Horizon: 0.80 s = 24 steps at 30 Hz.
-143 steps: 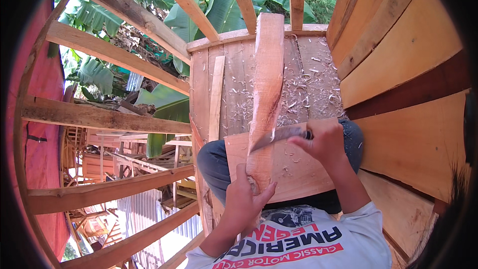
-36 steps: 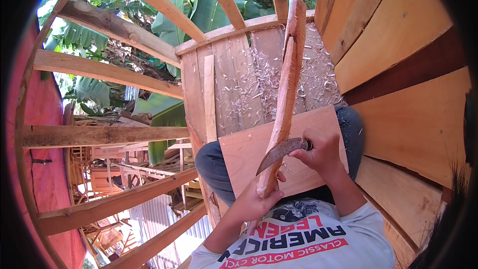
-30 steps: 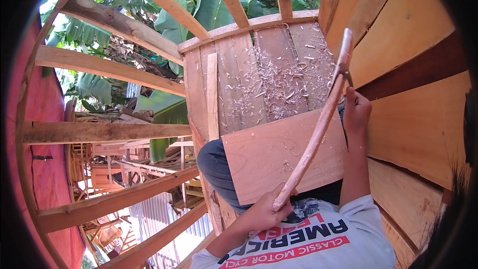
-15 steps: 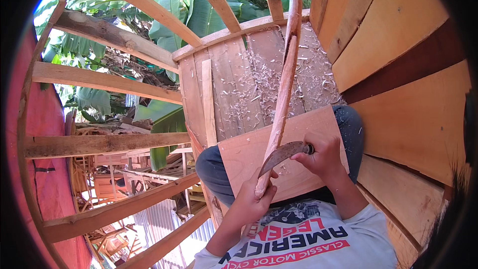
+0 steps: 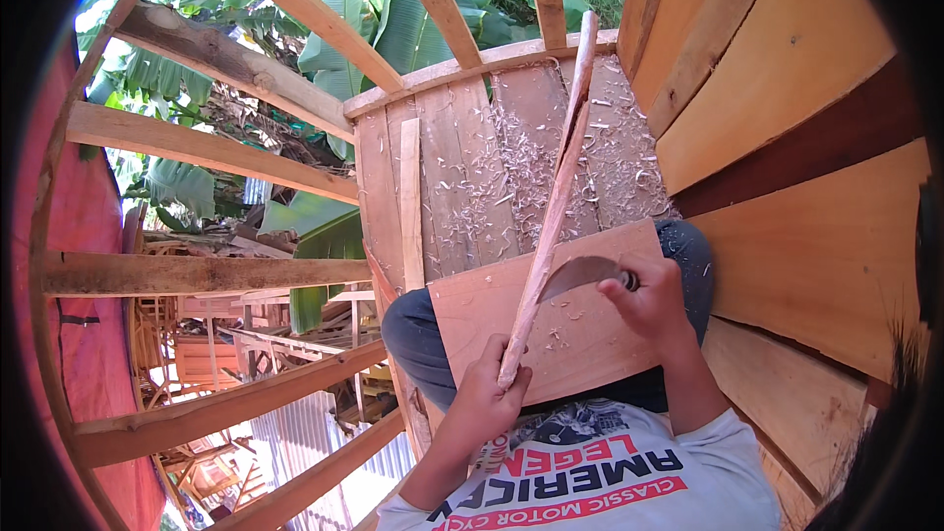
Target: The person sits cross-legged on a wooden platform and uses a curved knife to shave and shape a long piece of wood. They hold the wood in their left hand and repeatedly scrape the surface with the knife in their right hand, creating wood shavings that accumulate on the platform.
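Note:
My left hand point(image 5: 492, 383) is closed around the near end of a long, peeled wooden stick point(image 5: 551, 226), which slants up and away from me. Toward its far end the stick has a dark lengthwise split. In my right hand point(image 5: 653, 297) is the dark handle of a curved knife point(image 5: 582, 275); its blade points left, with the tip at the stick a little above my left hand. Under both lies a flat wooden board point(image 5: 472, 305) across my lap, with a few shavings on it.
Curled shavings point(image 5: 501, 152) cover the plank floor point(image 5: 442, 187), where a loose narrow strip point(image 5: 411, 197) lies. Spaced wooden slats point(image 5: 206, 275) stand at the left, with banana leaves point(image 5: 344, 10) beyond. A wall of overlapping boards point(image 5: 806, 246) rises close on my right.
The knife blade has moved up the stick, away from my left hand. My left hand and the stick have shifted slightly, the stick's far end lower in view.

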Each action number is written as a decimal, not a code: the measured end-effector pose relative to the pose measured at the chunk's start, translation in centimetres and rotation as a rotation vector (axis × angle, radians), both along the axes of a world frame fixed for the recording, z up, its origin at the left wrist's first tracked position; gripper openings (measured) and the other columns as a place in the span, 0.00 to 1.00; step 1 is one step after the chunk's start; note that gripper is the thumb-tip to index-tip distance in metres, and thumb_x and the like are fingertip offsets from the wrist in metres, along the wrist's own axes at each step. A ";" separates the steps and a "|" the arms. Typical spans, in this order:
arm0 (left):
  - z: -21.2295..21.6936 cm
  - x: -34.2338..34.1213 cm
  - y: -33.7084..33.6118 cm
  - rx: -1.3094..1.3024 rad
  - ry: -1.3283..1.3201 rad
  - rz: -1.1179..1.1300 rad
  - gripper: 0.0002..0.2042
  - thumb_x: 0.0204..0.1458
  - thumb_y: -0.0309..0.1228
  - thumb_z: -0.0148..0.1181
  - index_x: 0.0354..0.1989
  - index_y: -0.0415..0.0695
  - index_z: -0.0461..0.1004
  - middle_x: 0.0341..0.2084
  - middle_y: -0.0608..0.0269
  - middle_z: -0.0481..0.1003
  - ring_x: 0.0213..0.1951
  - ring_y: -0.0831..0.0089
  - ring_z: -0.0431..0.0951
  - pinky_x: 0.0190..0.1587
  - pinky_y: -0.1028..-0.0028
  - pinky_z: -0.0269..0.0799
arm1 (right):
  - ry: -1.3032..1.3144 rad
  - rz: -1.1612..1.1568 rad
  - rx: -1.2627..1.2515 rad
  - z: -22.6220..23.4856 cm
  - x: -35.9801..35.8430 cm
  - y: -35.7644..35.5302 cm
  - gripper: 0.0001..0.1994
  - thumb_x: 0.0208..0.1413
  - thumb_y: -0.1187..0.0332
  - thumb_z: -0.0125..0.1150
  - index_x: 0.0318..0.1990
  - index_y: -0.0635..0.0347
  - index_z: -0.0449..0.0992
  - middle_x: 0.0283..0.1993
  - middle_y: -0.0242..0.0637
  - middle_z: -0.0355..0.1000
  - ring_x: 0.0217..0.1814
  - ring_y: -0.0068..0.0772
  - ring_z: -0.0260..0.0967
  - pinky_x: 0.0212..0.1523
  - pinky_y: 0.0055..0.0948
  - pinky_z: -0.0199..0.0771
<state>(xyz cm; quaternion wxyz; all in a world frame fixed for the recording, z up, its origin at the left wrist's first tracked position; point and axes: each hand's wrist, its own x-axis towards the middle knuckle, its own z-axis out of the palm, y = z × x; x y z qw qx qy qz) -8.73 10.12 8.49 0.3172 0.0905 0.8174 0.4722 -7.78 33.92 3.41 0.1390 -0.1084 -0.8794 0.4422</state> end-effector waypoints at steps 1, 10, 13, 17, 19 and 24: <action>0.3 -0.1 0.1 0.006 0.002 -0.018 0.10 0.50 0.21 0.53 0.41 0.39 0.66 0.19 0.63 0.67 0.24 0.76 0.68 0.28 0.73 0.63 | -0.021 0.062 0.023 0.0 0.3 -0.8 0.28 0.45 0.41 0.61 0.16 0.61 0.69 0.12 0.41 0.61 0.18 0.47 0.65 0.19 0.35 0.62; -0.8 4.6 -0.5 -0.057 -0.127 -0.202 0.13 0.50 0.25 0.53 0.44 0.38 0.63 0.19 0.51 0.69 0.23 0.63 0.73 0.28 0.69 0.65 | -0.018 -0.476 0.187 -0.3 -2.7 6.4 0.28 0.54 0.45 0.55 0.20 0.66 0.69 0.14 0.45 0.60 0.15 0.41 0.58 0.20 0.35 0.60; -1.5 4.6 -0.9 -0.109 -0.042 -0.148 0.14 0.50 0.25 0.54 0.45 0.38 0.62 0.20 0.47 0.71 0.25 0.56 0.75 0.28 0.67 0.66 | 0.056 -0.383 0.036 0.1 -2.2 7.0 0.28 0.54 0.45 0.54 0.20 0.66 0.68 0.13 0.44 0.59 0.14 0.39 0.55 0.19 0.33 0.58; -1.1 2.6 -1.5 -0.205 -0.008 -0.027 0.17 0.50 0.27 0.55 0.46 0.38 0.60 0.24 0.37 0.72 0.31 0.40 0.74 0.32 0.58 0.69 | 0.061 -0.125 -0.058 0.3 0.1 3.4 0.29 0.52 0.44 0.56 0.18 0.64 0.67 0.13 0.44 0.58 0.15 0.44 0.61 0.19 0.33 0.57; -0.5 1.7 -1.3 -0.206 0.103 -0.016 0.17 0.49 0.26 0.55 0.46 0.38 0.60 0.25 0.37 0.72 0.31 0.39 0.74 0.32 0.57 0.69 | 0.022 0.003 0.011 0.7 1.2 1.2 0.28 0.49 0.43 0.59 0.18 0.63 0.70 0.13 0.43 0.61 0.16 0.44 0.65 0.18 0.33 0.60; 0.4 1.4 -1.3 -0.223 0.194 -0.048 0.17 0.49 0.26 0.55 0.46 0.38 0.60 0.25 0.35 0.72 0.32 0.39 0.74 0.32 0.56 0.69 | -0.039 0.095 0.157 0.0 1.4 -1.5 0.26 0.44 0.41 0.62 0.18 0.60 0.74 0.12 0.41 0.64 0.17 0.44 0.68 0.19 0.34 0.65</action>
